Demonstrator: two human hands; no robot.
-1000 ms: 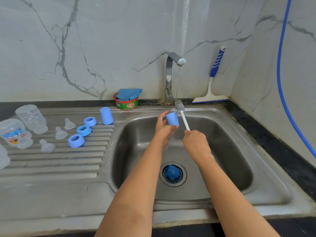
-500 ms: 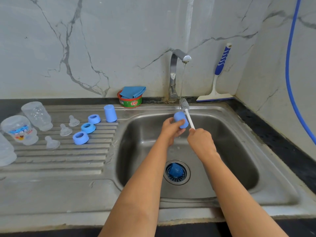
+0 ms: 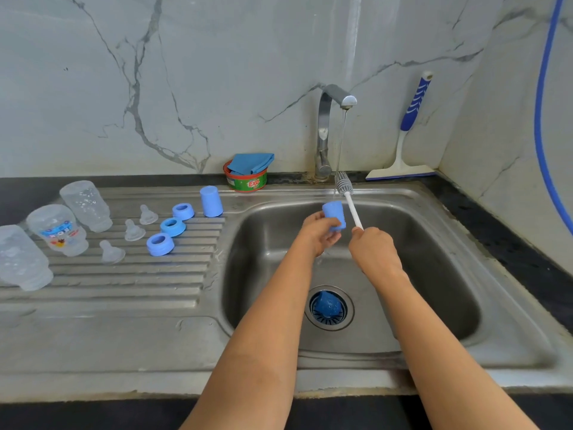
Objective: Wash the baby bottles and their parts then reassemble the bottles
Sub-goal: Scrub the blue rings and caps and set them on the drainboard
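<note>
Over the sink basin (image 3: 434, 259), my left hand (image 3: 317, 232) holds a blue bottle cap (image 3: 334, 214) under the thin stream from the tap (image 3: 333, 119). My right hand (image 3: 373, 249) grips the white handle of a bottle brush (image 3: 345, 189), whose grey bristles stand just above the cap. Another blue cap (image 3: 327, 305) lies on the drain. On the drainboard (image 3: 93, 290) lie three clear bottles (image 3: 59, 229), three clear teats (image 3: 134, 231), three blue collar rings (image 3: 172, 226) and an upright blue cap (image 3: 210, 201).
A round tub of dish soap (image 3: 248, 180) with a blue cloth on it stands behind the sink. A blue-handled squeegee (image 3: 406, 144) leans in the back right corner. A blue hose (image 3: 542, 119) runs down the right wall.
My left hand has turned the blue cap in the water stream, and the brush head has stayed just above it. The view has shifted slightly.
</note>
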